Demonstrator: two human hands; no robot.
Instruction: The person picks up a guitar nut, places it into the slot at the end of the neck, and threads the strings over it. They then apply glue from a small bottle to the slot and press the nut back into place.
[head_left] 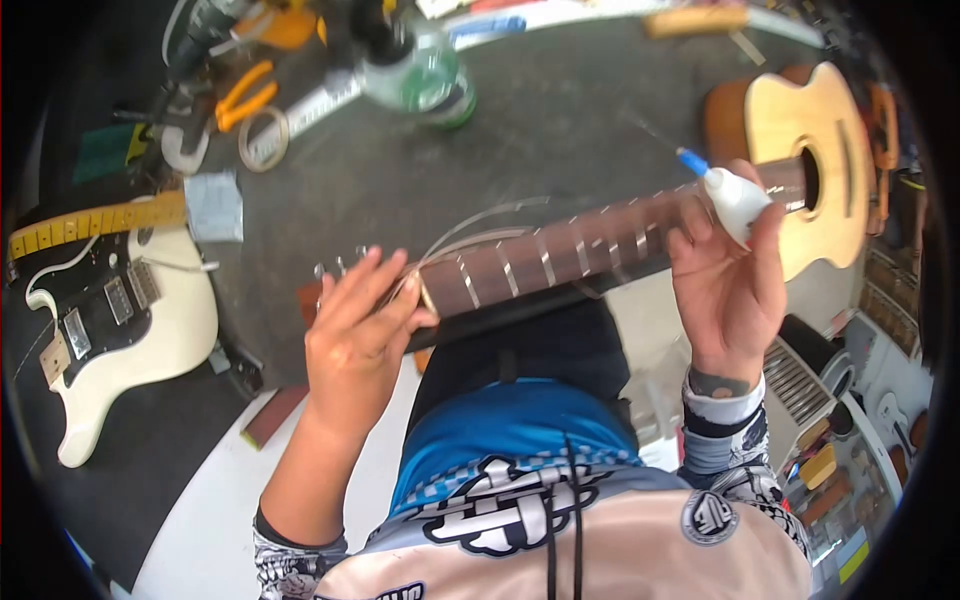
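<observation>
An acoustic guitar [800, 150] lies across my lap, its dark fretboard [560, 255] running left toward the headstock. My left hand [355, 325] grips the neck at the nut end, fingers over the first fret where loose strings curl up. My right hand [725, 285] holds a small white glue bottle [735, 200] with a blue nozzle, tip pointing up and left, just above the upper frets near the soundhole.
A cream electric guitar [120, 320] lies on the dark mat at the left. Orange pliers [245, 95], tape rolls [262, 138], a green bottle [420, 75] and a ruler sit at the back. Tool trays [840, 470] stand at the lower right.
</observation>
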